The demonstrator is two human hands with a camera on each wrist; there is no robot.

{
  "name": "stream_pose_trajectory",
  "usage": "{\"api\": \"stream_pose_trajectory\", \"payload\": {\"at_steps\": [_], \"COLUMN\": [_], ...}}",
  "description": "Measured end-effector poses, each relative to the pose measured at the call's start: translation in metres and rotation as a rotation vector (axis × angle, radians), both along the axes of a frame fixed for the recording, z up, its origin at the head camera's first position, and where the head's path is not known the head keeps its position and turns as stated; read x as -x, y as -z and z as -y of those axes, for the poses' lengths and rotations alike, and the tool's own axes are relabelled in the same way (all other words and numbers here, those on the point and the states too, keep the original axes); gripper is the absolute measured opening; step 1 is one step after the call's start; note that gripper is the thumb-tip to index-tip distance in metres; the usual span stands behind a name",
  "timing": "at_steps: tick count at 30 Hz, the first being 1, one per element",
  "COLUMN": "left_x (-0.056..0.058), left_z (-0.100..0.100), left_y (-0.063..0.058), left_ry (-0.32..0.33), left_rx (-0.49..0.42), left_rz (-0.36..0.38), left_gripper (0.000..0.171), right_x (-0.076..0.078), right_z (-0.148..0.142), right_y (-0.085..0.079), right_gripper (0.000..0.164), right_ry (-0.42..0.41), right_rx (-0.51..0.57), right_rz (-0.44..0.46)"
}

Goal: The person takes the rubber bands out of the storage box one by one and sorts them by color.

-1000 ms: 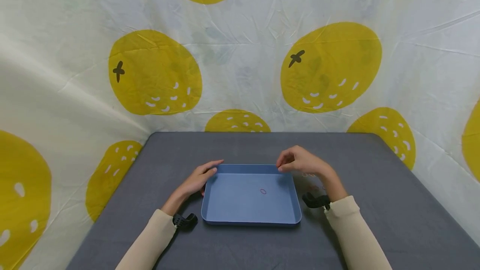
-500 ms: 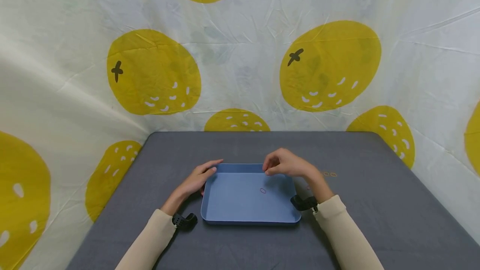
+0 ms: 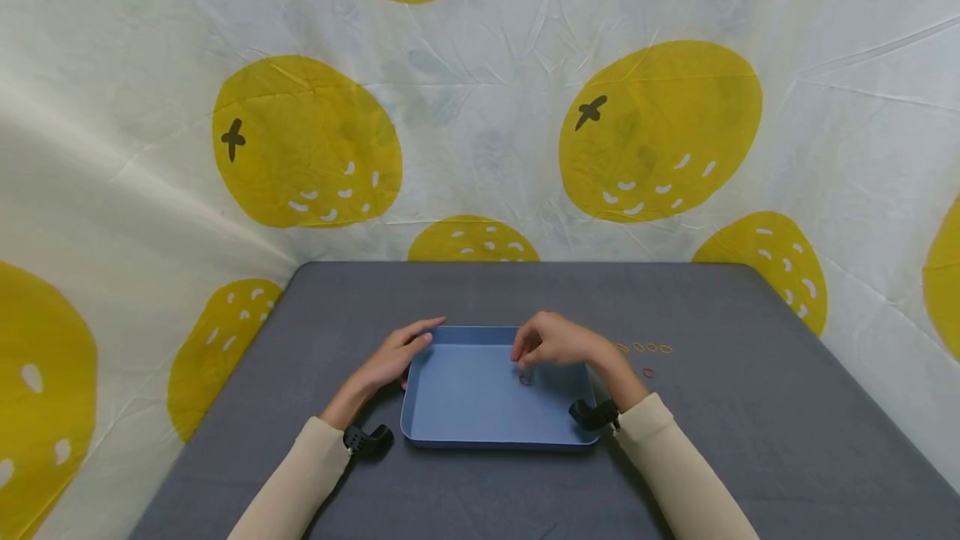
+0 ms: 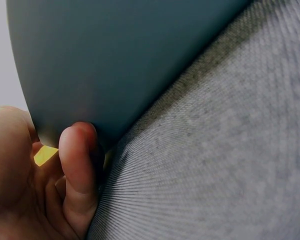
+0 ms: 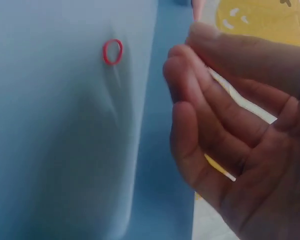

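Note:
A shallow blue tray (image 3: 465,407) rests on the table. At its far left corner my left hand (image 3: 390,358) holds the rim; in the left wrist view a curled finger (image 4: 76,160) lies against the outer wall. Above the tray's far right part hangs my right hand (image 3: 557,342), palm down, fingers loosely bent. The right wrist view shows its thumb near the bent fingers, with nothing seen between them. On the tray floor just below these fingertips lies a small red rubber band (image 5: 104,55), partly covered by the hand in the head view.
Right of the tray, several yellow rubber bands (image 3: 652,347) lie in a row on the grey table (image 3: 750,440). A red rubber band (image 3: 648,373) lies nearer than the row. Behind the table hangs a white cloth (image 3: 480,148) with yellow fruit prints.
My right hand has moved left and down from the tray's right rim to over the red rubber band. The left hand and the tray stay put.

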State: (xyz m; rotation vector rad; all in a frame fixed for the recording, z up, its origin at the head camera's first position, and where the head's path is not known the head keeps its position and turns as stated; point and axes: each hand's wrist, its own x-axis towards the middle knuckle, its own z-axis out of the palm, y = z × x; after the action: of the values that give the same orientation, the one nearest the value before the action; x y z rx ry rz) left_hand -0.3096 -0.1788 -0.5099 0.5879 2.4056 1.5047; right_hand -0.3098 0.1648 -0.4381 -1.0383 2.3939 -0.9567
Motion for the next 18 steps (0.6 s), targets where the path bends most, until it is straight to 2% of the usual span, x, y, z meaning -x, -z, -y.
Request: {"api": "stream_pose_trajectory", "payload": {"at_steps": [18], "left_x": [0.0], "left_z": [0.0004], "left_y": [-0.0009], "left_ry": [-0.006], "left_rx": [-0.012], "left_rz": [0.016], "left_gripper": [0.044], "right_x": [0.0004], "right_z": [0.0033], "right_y": [0.0109], "right_gripper": [0.006], "right_ry": [0.053], "right_rx": [-0.108], "right_rz": [0.016]}}
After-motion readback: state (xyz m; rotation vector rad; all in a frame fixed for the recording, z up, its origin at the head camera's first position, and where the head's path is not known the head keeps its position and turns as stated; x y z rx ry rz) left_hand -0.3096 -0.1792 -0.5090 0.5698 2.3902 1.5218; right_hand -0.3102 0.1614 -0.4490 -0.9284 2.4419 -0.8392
